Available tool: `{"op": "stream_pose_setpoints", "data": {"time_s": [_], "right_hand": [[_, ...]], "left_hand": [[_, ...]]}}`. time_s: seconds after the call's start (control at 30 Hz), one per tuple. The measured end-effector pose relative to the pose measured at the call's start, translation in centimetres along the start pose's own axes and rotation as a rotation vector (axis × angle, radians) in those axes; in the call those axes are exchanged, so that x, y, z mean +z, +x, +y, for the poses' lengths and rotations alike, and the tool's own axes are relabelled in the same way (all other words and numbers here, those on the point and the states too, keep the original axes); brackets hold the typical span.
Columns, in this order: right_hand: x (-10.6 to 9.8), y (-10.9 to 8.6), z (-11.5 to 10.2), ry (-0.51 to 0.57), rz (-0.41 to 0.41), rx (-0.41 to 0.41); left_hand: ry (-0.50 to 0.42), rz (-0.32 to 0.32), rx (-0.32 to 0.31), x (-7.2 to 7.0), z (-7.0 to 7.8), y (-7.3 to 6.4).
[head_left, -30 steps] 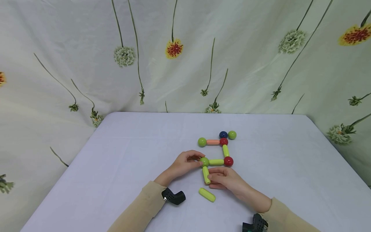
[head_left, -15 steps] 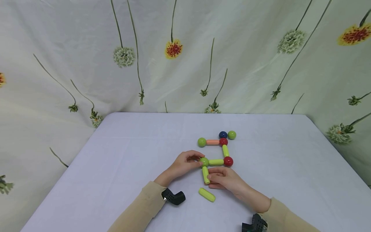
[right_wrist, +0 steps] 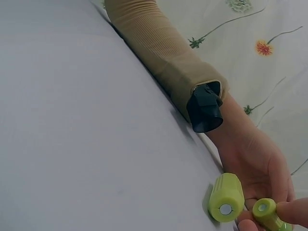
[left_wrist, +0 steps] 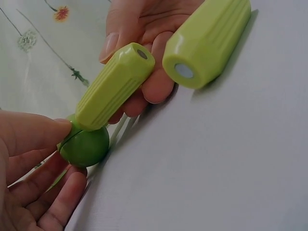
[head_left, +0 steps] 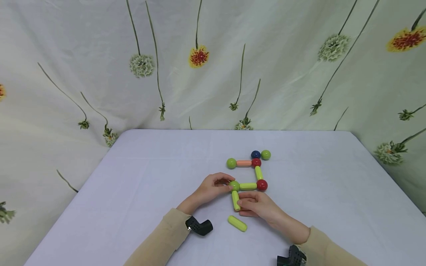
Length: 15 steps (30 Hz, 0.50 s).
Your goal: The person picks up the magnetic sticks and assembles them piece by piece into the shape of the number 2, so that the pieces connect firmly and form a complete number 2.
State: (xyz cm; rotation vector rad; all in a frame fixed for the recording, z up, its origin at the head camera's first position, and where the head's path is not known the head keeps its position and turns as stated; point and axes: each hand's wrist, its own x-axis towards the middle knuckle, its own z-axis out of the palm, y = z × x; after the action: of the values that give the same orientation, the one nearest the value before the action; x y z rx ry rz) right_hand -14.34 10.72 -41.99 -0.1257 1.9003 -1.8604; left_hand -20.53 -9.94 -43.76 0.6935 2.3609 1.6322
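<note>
- Looking down from the head view, I see my left hand (head_left: 213, 188) pinching the green ball (head_left: 234, 185) between thumb and fingertips, while my right hand (head_left: 257, 207) pinches the lime stick (head_left: 235, 200) that runs from the ball toward me. A spare lime stick (head_left: 237, 223) lies on the white table (head_left: 133, 192) just short of my right fingers. Rigid, glossy plastic, I judge: light and stiff, apt to roll.
- Left wrist view: the lime stick (left_wrist: 115, 86) is ribbed, so its mid-shaft is the sure place to grip; the green ball (left_wrist: 85, 146) is smooth and needs opposed fingertips. The joint between them is half covered by my thumb, so I cannot tell if it is seated.
- Right wrist view: only the stick's end (right_wrist: 263, 209) and the spare stick's end (right_wrist: 225, 198) show; my right fingers are cut off at the frame edge, and the ball is out of sight.
</note>
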Motion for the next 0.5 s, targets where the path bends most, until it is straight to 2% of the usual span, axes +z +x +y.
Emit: {"op": "stream_pose_setpoints", "data": {"time_s": [0.5], "right_hand": [[0.03,-0.06,-0.10,0.010,-0.015,-0.007]], "left_hand": [[0.001,0.000,0.006,0.02,-0.19,0.04]]}}
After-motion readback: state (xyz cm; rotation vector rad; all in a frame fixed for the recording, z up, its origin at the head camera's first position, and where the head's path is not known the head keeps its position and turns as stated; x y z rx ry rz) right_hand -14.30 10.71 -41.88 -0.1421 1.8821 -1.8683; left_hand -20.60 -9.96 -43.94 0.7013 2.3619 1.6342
